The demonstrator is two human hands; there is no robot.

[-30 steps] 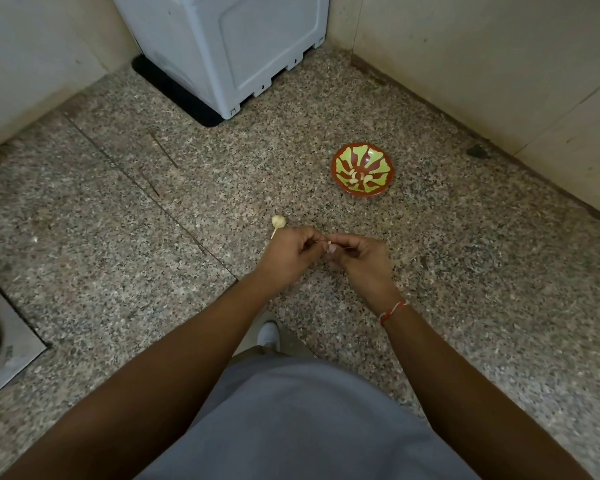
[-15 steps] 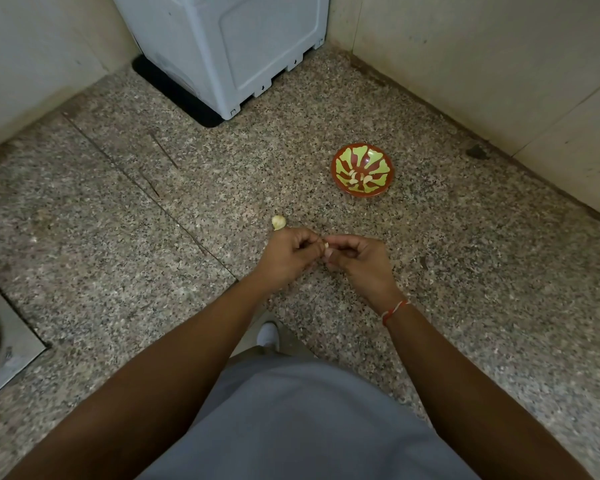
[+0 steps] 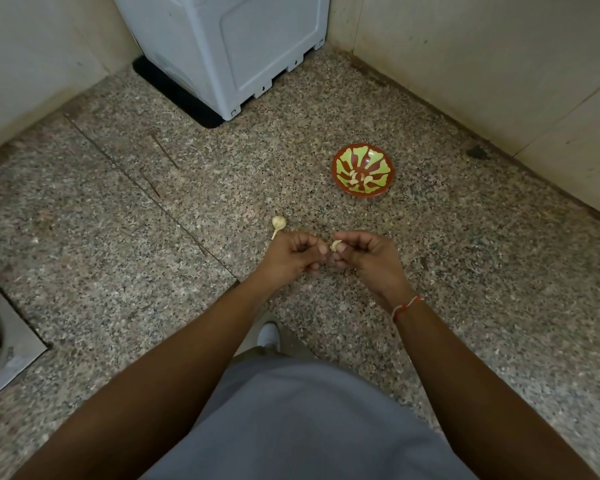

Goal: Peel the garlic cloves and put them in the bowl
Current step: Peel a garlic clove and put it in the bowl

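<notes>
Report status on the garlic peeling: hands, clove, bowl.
Right hand pinches a clove at its fingers; left hand curled beside it, grip unclear. Bowl holds peeled cloves. Garlic bulb waits on the floor. Nothing in the way.

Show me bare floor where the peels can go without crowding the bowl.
Bare floor lies left of the garlic bulb, towards the floor joint, and right of the right hand, below the bowl. It is crowded between both hands, where the clove is held.
</notes>
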